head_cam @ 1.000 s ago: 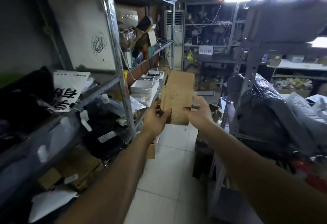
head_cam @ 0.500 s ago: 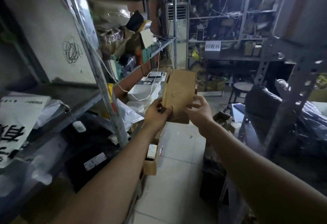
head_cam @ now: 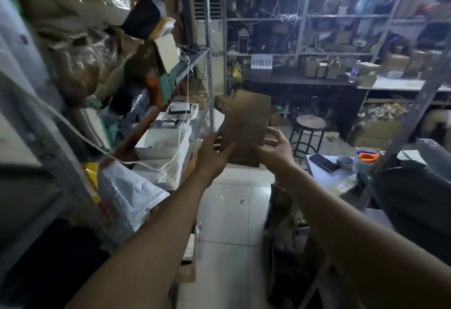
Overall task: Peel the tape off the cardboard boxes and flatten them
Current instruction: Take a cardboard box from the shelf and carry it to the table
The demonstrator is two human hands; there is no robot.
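Storeroom's crammed: grey metal shelving racks point(head_cam: 207, 40) down the left and across the back wall, and a white tiled floor point(head_cam: 229, 211) running up the aisle. From my end of the feed, the plain brown cardboard box point(head_cam: 245, 123) is up in the air at the centre of the view, standing on end over the aisle with one broad face toward the camera. The left hand point(head_cam: 211, 156) pinches its lower left edge, thumb on the near face. The right hand point(head_cam: 274, 150) sits at the lower right corner with fingers spread along the right edge. It's touching, but with the blur I can't tell if it's really gripping. Behind the box there's a round dark-topped stool point(head_cam: 310, 123) and a white paper sign point(head_cam: 261, 62) with black characters. A black phone point(head_cam: 323, 162) lies on the white desk point(head_cam: 327, 178) to the right.
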